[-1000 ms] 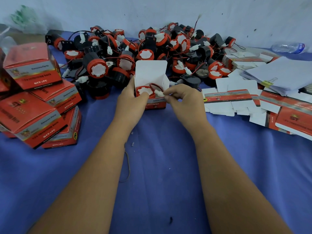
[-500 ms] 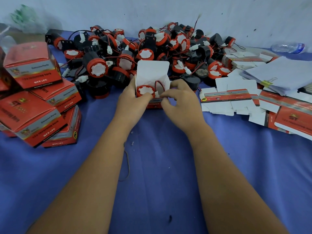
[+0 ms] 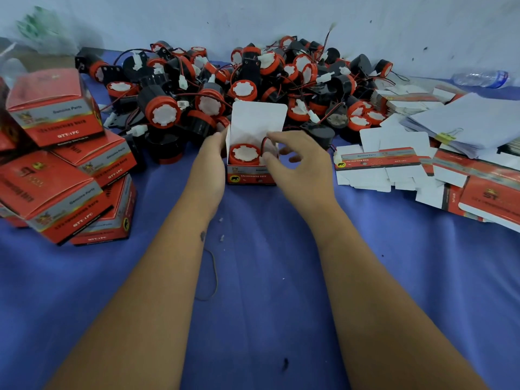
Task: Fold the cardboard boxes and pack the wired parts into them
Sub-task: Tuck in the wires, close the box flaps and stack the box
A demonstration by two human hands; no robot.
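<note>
Fingers (image 3: 270,159) curled over box (image 3: 250,175)

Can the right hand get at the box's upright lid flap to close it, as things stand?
Probably yes. The right hand is at the open box, fingers on the wire just below the upright lid flap. Nothing lies between; it would only need to let go of the wire.
</note>
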